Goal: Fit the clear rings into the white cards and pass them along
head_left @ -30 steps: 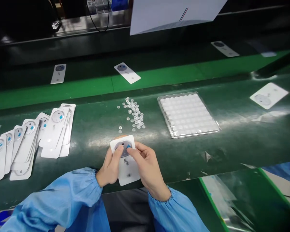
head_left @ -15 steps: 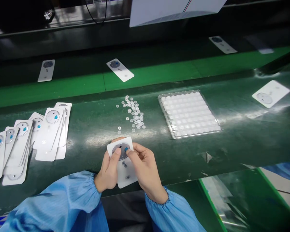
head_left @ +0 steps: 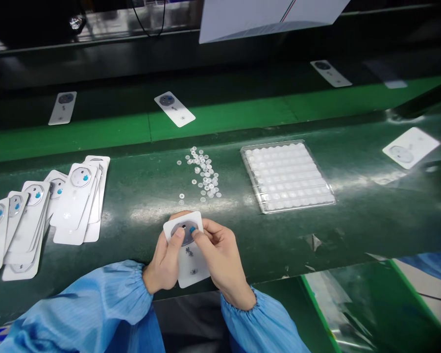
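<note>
Between both hands I hold a white phone-shaped panel [head_left: 191, 267] with a grey round disc, dark markings and a blue spot near its top. My left hand [head_left: 165, 262] grips its left edge, thumb lying on the disc. My right hand [head_left: 224, 260] is closed at the right edge, thumb pressed by the blue spot; its other fingers are partly hidden behind. Just beyond lies a loose scatter of small translucent round discs [head_left: 207, 172]. Right of them is a clear plastic tray [head_left: 259, 193] filled with rows of white round pieces.
Overlapping stacks of similar panels [head_left: 71, 206] lie at the left. Several more, such as one panel [head_left: 176, 110], rest on the green belt [head_left: 228, 120] beyond the bench. A single panel [head_left: 411, 147] lies at the far right. A white board [head_left: 264, 19] stands at the back.
The panels on the green belt have shifted left. Both hands stay almost still on the held panel, the right thumb still by the blue spot.
</note>
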`<state>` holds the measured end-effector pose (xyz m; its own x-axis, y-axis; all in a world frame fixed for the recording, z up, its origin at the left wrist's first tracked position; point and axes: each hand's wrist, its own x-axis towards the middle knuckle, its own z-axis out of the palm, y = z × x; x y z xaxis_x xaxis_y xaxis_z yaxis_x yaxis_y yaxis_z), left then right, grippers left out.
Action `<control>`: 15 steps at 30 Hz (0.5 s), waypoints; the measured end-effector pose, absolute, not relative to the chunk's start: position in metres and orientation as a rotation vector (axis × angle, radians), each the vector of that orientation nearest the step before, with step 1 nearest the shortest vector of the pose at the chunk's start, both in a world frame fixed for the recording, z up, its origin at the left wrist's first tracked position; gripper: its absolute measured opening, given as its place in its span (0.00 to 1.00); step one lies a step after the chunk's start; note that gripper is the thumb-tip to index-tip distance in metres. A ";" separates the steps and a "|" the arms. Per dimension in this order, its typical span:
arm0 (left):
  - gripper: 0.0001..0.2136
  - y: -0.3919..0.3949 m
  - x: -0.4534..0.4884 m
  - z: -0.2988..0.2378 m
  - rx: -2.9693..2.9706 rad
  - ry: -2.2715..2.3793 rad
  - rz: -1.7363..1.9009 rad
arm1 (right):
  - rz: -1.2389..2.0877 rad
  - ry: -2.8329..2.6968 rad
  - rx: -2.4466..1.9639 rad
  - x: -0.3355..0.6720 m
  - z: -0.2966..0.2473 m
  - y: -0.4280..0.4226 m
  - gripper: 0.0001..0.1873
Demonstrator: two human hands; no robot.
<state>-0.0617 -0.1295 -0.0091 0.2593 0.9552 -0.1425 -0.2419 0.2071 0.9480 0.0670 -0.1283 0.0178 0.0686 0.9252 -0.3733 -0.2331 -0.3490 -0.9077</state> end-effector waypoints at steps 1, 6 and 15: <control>0.20 -0.130 -0.062 -0.009 0.997 0.915 1.029 | 1.483 -0.773 -1.346 0.067 0.018 -0.128 0.11; 0.20 -0.129 -0.062 -0.008 1.023 0.908 1.036 | 1.456 -0.770 -1.339 0.068 0.016 -0.129 0.12; 0.20 -0.129 -0.062 -0.006 1.025 0.898 1.017 | 1.421 -0.866 -1.329 0.069 0.011 -0.131 0.11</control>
